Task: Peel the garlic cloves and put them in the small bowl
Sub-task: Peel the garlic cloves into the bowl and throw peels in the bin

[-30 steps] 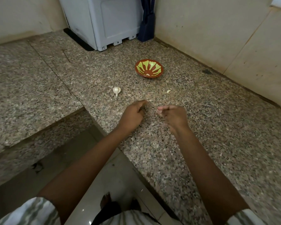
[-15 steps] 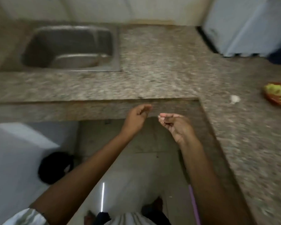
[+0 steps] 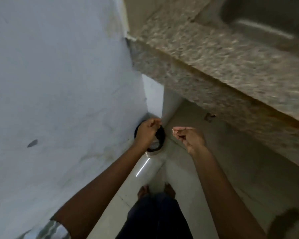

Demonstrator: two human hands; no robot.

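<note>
Left hand [image 3: 148, 132]: fingers curled above dark bin [image 3: 160, 137]; contents unclear.
Right hand [image 3: 188, 138]: fingers pinching pale bit [image 3: 173, 130], perhaps garlic.
Risk: a loose pinch could drop it into dark bin.

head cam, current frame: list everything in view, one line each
wall: 1, pale blue-white, left
counter: 1, speckled granite, upper right
sink: 1, steel, top right, set in counter
bin: 1, black, round, floor corner
floor: pale tiles, centre and right
blurred dark object: 1, bottom right, unidentifiable
pale bit: 1, whitish, at right fingertips; clove or skin unclear
feet: 2, bare, bottom centre
trousers: dark, bottom centre
sleeve: 1, striped grey-white, bottom left
left hand: fingers curled, above bin; contents hidden
right hand: pinches pale bit, right of bin
</note>
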